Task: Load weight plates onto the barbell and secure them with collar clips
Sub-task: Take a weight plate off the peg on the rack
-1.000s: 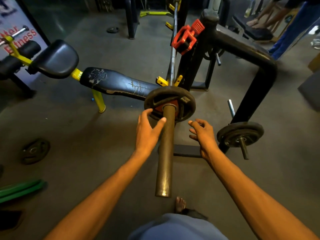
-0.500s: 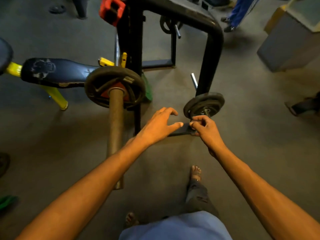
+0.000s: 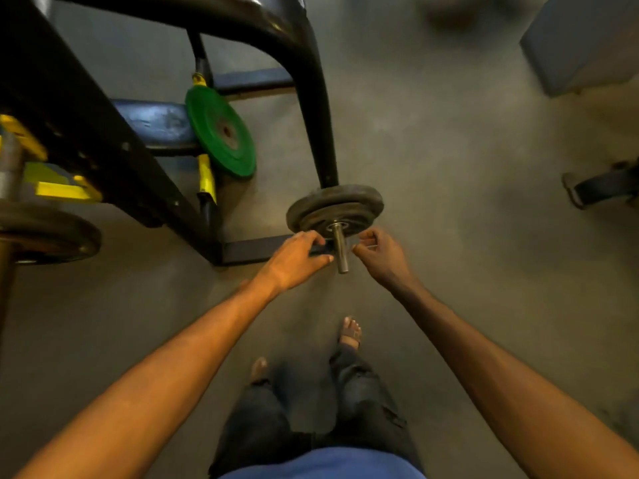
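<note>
Off to the far left of both hands, another dark plate sits on the barbell sleeve at the frame's edge, with the black rack frame crowding that side. Bare floor is wide open to the right and behind. A green plate leans further away, up-left of the hands. Left hand is curled at the lower left rim of the dark weight plates, fingers touching them; can't tell how firm the grip is. The storage peg pokes out between both hands. Right hand sits just right of it, fingers bent narrow, at the plate's lower right edge.
</note>
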### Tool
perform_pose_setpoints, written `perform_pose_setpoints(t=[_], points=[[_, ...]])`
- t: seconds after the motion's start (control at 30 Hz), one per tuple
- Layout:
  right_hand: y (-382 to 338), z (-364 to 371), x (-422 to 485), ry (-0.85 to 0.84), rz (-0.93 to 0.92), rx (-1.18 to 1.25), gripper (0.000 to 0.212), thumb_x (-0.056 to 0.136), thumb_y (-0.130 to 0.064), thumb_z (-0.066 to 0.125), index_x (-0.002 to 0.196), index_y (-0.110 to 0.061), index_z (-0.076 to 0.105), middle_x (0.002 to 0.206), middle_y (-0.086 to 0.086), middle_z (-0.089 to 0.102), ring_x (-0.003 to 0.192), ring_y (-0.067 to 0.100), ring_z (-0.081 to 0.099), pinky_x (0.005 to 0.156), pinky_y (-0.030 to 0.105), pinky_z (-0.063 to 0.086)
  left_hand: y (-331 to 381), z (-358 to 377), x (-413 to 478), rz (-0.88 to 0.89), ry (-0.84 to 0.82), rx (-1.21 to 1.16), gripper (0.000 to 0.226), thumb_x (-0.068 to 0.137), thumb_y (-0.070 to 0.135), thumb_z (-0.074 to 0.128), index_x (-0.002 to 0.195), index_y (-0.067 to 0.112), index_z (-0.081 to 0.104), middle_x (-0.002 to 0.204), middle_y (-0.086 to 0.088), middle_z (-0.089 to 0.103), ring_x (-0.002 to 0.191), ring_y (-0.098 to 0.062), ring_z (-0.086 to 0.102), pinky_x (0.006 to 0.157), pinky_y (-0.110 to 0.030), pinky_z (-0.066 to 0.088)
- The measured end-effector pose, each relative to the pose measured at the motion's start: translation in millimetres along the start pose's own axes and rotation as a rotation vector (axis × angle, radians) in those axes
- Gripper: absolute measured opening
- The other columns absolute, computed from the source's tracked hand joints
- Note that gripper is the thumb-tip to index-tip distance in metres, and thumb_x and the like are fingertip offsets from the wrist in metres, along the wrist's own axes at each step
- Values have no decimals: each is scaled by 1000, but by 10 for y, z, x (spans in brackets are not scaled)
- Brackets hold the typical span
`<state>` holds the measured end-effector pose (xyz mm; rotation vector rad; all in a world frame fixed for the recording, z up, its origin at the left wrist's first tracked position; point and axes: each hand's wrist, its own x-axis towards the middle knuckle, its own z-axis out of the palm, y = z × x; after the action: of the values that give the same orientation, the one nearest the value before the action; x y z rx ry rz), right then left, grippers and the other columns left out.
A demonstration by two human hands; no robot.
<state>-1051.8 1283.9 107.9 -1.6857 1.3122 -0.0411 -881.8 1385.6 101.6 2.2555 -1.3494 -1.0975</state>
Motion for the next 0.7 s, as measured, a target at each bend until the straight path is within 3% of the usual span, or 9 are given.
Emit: perform_pose_setpoints(t=[0.07,0.2,0.4,0.5,0.7], points=[[127,-78,232,-42,-10,-79,38,92,-38,66,123,-17,61,120,6,67,108,24,65,93,47,58,-18,77,203,-30,10,-14,48,90,41,69,131,19,59,133,-8,60,122,-24,58,100,-35,46],[363,-88,687,-115,-86,-243,54,93,-37,67,140,-14,54,140,11,60,123,27,60,93,35,50,-176,174,630,-107,63,-31,62,93,35,68,148,17,45,151,-9,48,138,-25,47,112,-36,39],[601,57,1319,-145,-198,-410,72,91,-36,70,152,-16,39,155,12,46,137,29,51,106,46,50,-542,432,1158,-191,64,-26,76,91,32,69,156,19,32,157,-10,39,142,-27,42,115,-41,37],[684,143,1585,-108,-282,-479,74,90,-32,72,153,-16,36,151,11,45,134,27,51,104,44,53,-635,585,1288,-197,111,-49,74,89,30,71,153,23,34,156,-5,35,136,-24,46,109,-39,43],[829,183,1804,-26,-443,-586,52,86,-21,73,131,-16,47,128,9,50,105,24,57,88,43,57,-760,653,1347,-113,226,19,55,80,18,74,128,22,46,132,-2,44,115,-20,53,87,-37,54]])
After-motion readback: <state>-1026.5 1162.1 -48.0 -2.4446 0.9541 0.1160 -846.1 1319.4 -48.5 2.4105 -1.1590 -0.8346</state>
